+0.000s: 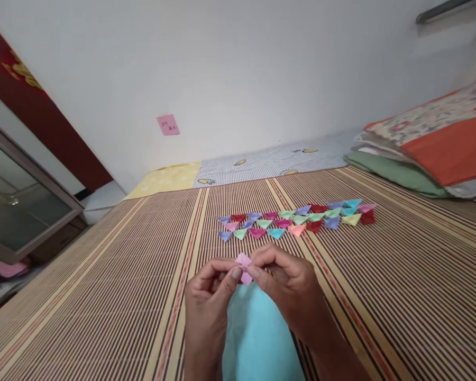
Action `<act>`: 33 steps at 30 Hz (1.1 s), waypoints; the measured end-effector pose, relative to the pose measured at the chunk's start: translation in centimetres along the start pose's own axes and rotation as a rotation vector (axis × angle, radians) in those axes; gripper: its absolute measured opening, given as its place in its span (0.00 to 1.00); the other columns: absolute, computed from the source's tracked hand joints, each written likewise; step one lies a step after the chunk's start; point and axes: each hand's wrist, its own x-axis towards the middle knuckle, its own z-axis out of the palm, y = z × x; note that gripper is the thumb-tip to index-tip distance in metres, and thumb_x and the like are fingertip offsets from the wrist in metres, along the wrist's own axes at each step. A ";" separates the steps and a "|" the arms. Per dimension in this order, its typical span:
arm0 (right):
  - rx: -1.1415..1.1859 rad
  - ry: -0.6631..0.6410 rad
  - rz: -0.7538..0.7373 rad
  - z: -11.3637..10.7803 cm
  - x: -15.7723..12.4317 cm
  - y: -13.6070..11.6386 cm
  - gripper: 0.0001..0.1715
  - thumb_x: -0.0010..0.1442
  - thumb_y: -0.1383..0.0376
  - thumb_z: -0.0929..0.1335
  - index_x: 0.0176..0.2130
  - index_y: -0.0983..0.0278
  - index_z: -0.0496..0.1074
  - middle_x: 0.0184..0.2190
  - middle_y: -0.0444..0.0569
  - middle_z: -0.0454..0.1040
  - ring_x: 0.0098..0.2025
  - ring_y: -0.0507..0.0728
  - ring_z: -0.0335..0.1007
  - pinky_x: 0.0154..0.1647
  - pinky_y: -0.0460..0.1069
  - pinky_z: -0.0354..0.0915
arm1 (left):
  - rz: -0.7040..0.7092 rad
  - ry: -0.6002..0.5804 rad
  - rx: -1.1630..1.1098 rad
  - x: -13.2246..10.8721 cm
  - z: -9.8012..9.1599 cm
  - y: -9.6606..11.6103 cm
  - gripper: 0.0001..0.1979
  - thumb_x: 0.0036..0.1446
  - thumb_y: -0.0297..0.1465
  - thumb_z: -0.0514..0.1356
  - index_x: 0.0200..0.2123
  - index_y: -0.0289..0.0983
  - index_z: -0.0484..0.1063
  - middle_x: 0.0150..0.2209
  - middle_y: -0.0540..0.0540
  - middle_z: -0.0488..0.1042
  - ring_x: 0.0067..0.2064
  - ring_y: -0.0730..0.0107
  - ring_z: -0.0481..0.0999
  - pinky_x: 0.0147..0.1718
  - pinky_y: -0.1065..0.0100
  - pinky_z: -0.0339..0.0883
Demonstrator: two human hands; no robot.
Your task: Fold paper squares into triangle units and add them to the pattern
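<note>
Between my two hands is a small folded piece of pink paper [244,260], diamond-shaped with its points up and down. My left hand [212,293] pinches its left corner between thumb and forefinger. On the opposite corner, the thumb and fingertips of my right hand [291,283] are closed in the same way. Beyond my hands, rows of small folded paper triangles [276,233] in blue, red, green, pink and other colours lie on the striped mat [135,275]. A light-blue surface [257,333] shows below the pink paper, between my wrists.
Folded bedding [452,143] in orange, floral and green is stacked at the right. A checked sheet [257,161] runs along the white wall, where a pink note [168,125] is stuck. At the left stands a glass-fronted cabinet [19,196].
</note>
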 end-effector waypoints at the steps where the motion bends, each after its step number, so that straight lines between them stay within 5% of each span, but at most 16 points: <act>1: 0.003 0.000 -0.005 0.1 0.0 0.1 0.07 0.63 0.69 0.71 0.31 0.61 0.75 0.32 0.45 0.76 0.37 0.54 0.74 0.39 0.50 0.69 | -0.008 0.004 0.013 0.0 0.0 0.1 0.08 0.50 0.34 0.74 0.29 0.36 0.81 0.29 0.46 0.79 0.33 0.69 0.77 0.34 0.72 0.72; 25: -0.057 0.157 0.009 1.5 -0.3 1.1 0.09 0.63 0.64 0.72 0.30 0.61 0.72 0.30 0.46 0.76 0.34 0.56 0.75 0.36 0.51 0.71 | 0.052 0.146 0.049 -0.1 1.3 -0.1 0.11 0.47 0.33 0.75 0.29 0.35 0.77 0.28 0.48 0.78 0.29 0.72 0.77 0.31 0.73 0.73; 33: -0.068 0.139 0.073 1.1 -0.4 1.5 0.09 0.64 0.62 0.72 0.33 0.62 0.74 0.31 0.47 0.78 0.32 0.55 0.75 0.35 0.50 0.72 | 0.005 0.072 0.030 -0.1 1.1 -0.1 0.09 0.51 0.33 0.73 0.30 0.35 0.78 0.28 0.48 0.80 0.31 0.72 0.78 0.33 0.74 0.73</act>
